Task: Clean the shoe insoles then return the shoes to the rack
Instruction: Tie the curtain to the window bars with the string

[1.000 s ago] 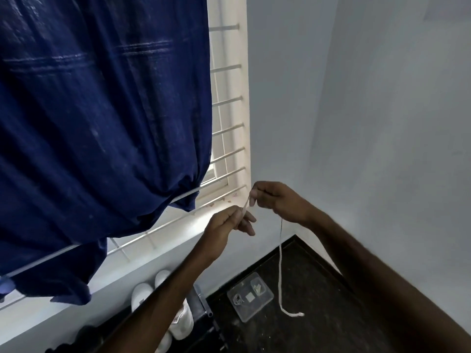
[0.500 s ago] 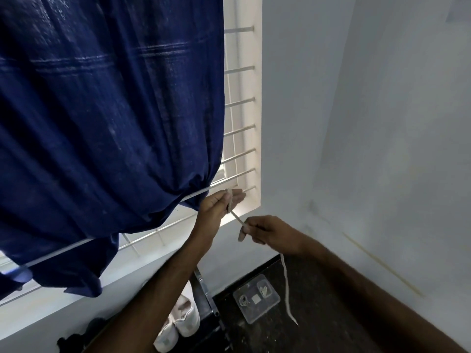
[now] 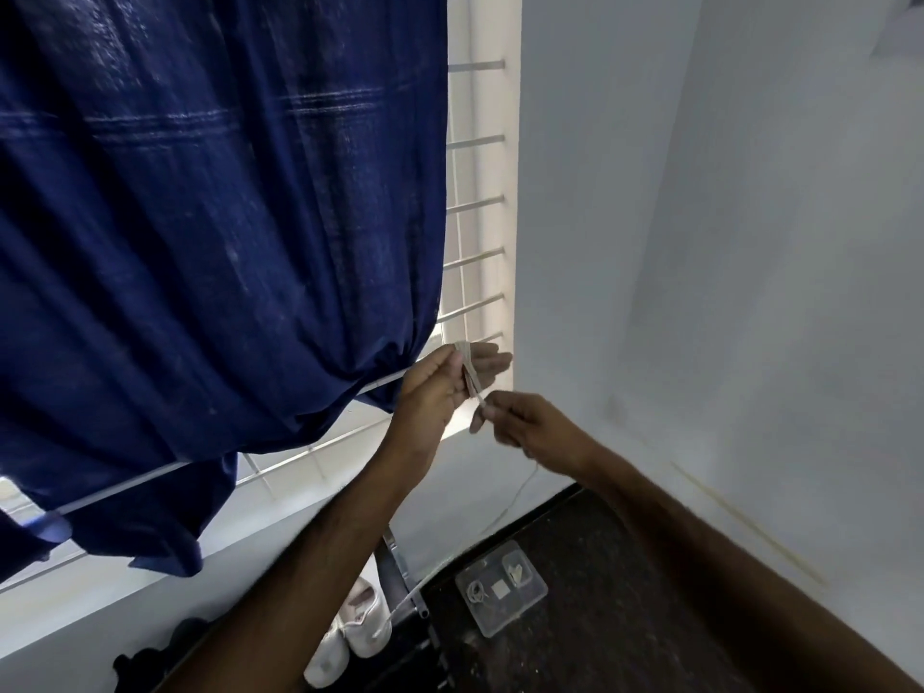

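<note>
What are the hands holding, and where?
A thin white string: the left hand holds its wound end, the right hand pinches it just below.

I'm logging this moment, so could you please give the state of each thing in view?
Left hand: raised, lace wound round its fingers.
Right hand: pinching the lace.
Lace: taut between the hands, tail hanging.
Curtain: bunched over a window bar.
White shoes: on the rack.
Clear box: closed, on the floor.
</note>
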`<move>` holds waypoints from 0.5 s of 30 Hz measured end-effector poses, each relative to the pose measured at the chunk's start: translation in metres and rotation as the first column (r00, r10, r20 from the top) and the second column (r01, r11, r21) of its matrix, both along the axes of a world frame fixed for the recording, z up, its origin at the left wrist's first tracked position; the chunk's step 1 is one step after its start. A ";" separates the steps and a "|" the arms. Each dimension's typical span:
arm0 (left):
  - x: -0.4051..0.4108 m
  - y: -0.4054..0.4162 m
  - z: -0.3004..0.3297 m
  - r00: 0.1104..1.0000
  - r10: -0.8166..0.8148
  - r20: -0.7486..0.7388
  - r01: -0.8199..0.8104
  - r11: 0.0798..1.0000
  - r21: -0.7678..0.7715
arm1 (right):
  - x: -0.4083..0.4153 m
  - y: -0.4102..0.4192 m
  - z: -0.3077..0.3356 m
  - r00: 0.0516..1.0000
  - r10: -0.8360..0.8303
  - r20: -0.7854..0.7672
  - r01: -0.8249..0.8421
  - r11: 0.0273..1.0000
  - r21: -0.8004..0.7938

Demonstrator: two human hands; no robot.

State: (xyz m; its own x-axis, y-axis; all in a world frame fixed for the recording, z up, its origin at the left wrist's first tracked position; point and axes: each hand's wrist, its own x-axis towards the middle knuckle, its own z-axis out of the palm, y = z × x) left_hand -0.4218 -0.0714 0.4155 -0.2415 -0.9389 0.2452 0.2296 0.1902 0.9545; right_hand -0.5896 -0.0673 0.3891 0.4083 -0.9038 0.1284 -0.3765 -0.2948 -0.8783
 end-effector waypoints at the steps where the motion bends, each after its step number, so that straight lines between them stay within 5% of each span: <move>1: 0.003 -0.003 -0.003 0.998 0.040 0.045 -0.039 0.999 -0.003 | 0.001 0.003 -0.006 0.997 0.051 -0.064 -0.052 0.999 -0.005; 5: 0.010 -0.001 -0.023 0.948 0.114 0.296 -0.106 0.993 -0.043 | -0.004 0.006 0.014 0.985 0.123 -0.120 -0.126 0.992 -0.015; 9: 0.010 0.012 -0.031 0.891 -0.049 0.450 0.045 0.999 0.018 | -0.018 -0.002 0.062 0.999 0.043 -0.005 -0.043 0.996 -0.080; 12: 0.006 0.021 -0.016 0.937 -0.086 0.339 0.090 0.996 0.004 | -0.019 -0.007 0.068 0.995 -0.038 0.087 0.047 0.994 -0.097; 15: 0.002 0.023 0.006 0.995 -0.094 0.028 0.094 0.996 0.000 | -0.009 -0.003 0.042 0.985 -0.091 0.148 0.098 0.995 -0.036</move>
State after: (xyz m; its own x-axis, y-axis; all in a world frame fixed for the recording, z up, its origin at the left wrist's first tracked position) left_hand -0.4194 -0.0489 0.4218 -0.3357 -0.9114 0.2380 0.2198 0.1699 0.9606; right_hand -0.5985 -0.0707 0.4312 0.2955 -0.9298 0.2194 -0.2731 -0.3023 -0.9133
